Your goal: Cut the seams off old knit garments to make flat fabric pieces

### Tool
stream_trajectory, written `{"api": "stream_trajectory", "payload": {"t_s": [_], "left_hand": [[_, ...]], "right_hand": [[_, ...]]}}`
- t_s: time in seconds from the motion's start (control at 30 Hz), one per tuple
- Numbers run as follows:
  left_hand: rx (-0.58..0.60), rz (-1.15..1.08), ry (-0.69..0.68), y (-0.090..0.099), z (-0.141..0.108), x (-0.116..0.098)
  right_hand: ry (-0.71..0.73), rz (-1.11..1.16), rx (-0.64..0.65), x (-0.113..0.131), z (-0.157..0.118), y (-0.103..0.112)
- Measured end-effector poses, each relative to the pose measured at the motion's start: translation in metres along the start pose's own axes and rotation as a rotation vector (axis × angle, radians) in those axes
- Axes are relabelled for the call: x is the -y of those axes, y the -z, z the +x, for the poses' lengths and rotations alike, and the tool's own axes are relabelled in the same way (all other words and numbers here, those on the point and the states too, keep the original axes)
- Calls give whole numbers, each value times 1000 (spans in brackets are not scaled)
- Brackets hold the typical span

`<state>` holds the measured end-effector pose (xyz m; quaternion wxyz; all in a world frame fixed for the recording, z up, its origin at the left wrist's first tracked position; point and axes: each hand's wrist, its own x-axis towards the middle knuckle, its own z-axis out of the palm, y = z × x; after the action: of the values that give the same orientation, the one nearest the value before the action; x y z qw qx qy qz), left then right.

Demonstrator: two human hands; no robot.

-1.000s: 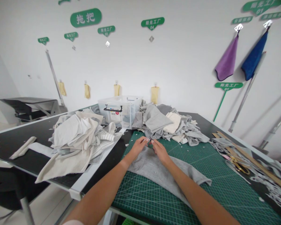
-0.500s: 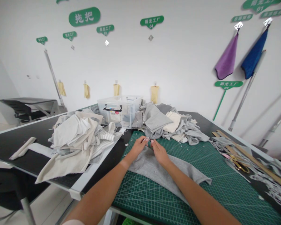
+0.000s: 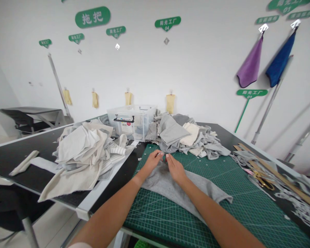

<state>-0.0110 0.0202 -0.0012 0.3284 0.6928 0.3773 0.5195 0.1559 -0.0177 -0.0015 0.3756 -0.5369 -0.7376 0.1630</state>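
A long piece of grey cloth (image 3: 175, 187) lies across the green cutting mat (image 3: 222, 175), under my wrists and forearms. At its far end, my left hand (image 3: 153, 161) pinches the cloth's edge between thumb and fingers. Close beside it on the right, my right hand (image 3: 174, 165) is closed at the same edge, its fingertips pressed together. A small gap separates the two hands. The part of the cloth between the fingertips is too small to make out.
A pile of white and beige cloths (image 3: 80, 148) lies on the left. Behind the mat stand a clear plastic box (image 3: 131, 122) and a heap of grey cloths (image 3: 173, 131). Gold-handled scissors (image 3: 265, 182), wooden strips (image 3: 286, 174) and scraps lie at the right.
My right hand's fingertips have shifted very slightly away from my left hand. The cloth lies almost as before.
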Motion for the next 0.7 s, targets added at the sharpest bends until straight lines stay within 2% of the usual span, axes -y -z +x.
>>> {"api": "stream_trajectory", "payload": {"t_s": [0.7], "left_hand": [[-3, -32, 20, -1, 1, 2]], "right_hand": [[37, -82, 3, 1, -1, -1]]}}
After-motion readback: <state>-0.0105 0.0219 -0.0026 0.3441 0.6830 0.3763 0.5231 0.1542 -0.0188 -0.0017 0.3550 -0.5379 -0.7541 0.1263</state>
